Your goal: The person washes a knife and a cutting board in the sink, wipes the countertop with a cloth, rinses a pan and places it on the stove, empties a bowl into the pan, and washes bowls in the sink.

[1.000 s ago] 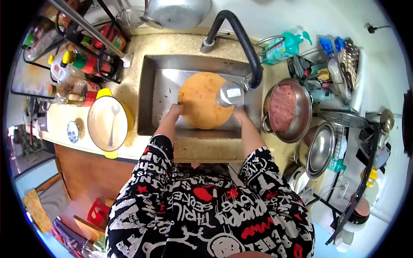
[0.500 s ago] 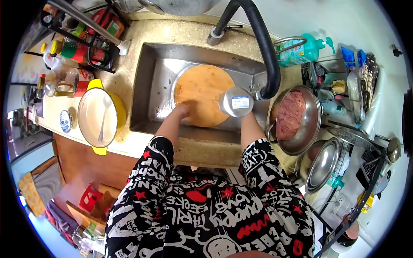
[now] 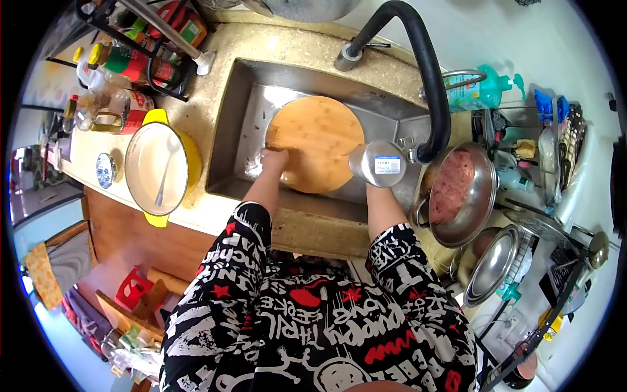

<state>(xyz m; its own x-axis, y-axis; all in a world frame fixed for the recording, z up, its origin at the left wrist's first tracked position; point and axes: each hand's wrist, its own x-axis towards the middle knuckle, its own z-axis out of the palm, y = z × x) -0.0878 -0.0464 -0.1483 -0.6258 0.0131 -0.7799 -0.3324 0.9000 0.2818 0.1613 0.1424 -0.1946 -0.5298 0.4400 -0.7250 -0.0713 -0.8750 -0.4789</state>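
Observation:
A round wooden cutting board (image 3: 320,140) sits in the stainless steel sink (image 3: 385,108). My left hand (image 3: 274,159) is at the board's near left edge, its fingers closed around the rim. My right forearm (image 3: 384,208) reaches into the sink at the board's right side. A silver cylindrical tap attachment (image 3: 372,163) with a white and blue label covers my right hand, so its fingers are hidden. That attachment hangs from the black curved faucet (image 3: 439,98).
Left of the sink stands a yellow pot (image 3: 192,160) with a spoon inside, near bottles (image 3: 127,108). On the right are a metal pan (image 3: 482,196) holding raw minced meat (image 3: 452,186), a metal lid (image 3: 493,264) and a teal pump bottle (image 3: 480,91).
My view has turned slightly, shifting the surroundings rightward in the picture. Against the sink, the board and my left hand have moved a little left. My left hand is nearer the board's edge.

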